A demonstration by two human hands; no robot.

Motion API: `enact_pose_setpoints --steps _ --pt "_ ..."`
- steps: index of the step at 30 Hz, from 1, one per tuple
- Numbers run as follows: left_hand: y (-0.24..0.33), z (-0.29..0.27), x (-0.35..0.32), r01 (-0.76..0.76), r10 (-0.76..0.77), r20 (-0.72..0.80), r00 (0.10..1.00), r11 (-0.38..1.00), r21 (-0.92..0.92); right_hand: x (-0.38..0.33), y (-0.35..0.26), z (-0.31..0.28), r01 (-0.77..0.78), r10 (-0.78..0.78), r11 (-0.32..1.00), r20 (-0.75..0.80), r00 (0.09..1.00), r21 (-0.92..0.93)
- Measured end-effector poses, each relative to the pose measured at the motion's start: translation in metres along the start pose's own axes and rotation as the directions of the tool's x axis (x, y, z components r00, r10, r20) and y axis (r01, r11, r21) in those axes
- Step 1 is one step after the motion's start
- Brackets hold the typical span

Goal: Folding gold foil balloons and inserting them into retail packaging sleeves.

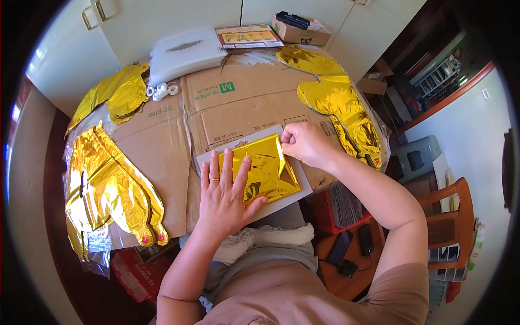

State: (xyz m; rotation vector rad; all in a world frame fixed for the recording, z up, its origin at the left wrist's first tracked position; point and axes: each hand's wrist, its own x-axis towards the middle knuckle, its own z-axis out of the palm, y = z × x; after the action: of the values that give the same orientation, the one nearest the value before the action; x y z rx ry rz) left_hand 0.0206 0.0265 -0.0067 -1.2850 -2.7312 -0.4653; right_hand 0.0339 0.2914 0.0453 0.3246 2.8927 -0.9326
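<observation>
A gold foil balloon [265, 176], folded into a flat packet, lies on a pale card [304, 174] at the table's front edge. My left hand [225, 189] rests on the packet's left side, fingers spread and a ring on one of them. At the upper right corner of the foil, my right hand [303, 143] pinches the edge between thumb and bent fingers. Unfolded gold foil balloons [105, 184] are stacked at the left. More flat gold balloons [338, 100] lie along the right side.
Flattened cardboard [238, 108] covers the table. Toward the back are white tape rolls [161, 91], a stack of clear plastic bags [184, 57], a printed box [249, 37] and an open carton [301, 31]. White string [265, 241] lies across my lap. A wooden chair [455, 216] stands at right.
</observation>
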Motion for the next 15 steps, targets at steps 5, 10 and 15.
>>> enact_pose_setpoints --steps 5,10,15 --pt "0.0 0.0 0.0 -0.002 0.002 -0.002 1.0 1.0 0.0 -0.003 0.012 0.0 0.041 -0.047 0.988 0.038 0.998 0.147" --pt "0.0 0.0 0.0 -0.001 0.001 -0.001 1.0 1.0 0.001 -0.003 0.015 -0.001 0.073 -0.089 0.966 0.055 0.995 0.249" --pt "0.001 -0.001 0.0 0.002 -0.002 0.006 1.0 1.0 0.005 0.001 0.022 0.0 0.124 -0.143 0.963 0.061 0.988 0.237"
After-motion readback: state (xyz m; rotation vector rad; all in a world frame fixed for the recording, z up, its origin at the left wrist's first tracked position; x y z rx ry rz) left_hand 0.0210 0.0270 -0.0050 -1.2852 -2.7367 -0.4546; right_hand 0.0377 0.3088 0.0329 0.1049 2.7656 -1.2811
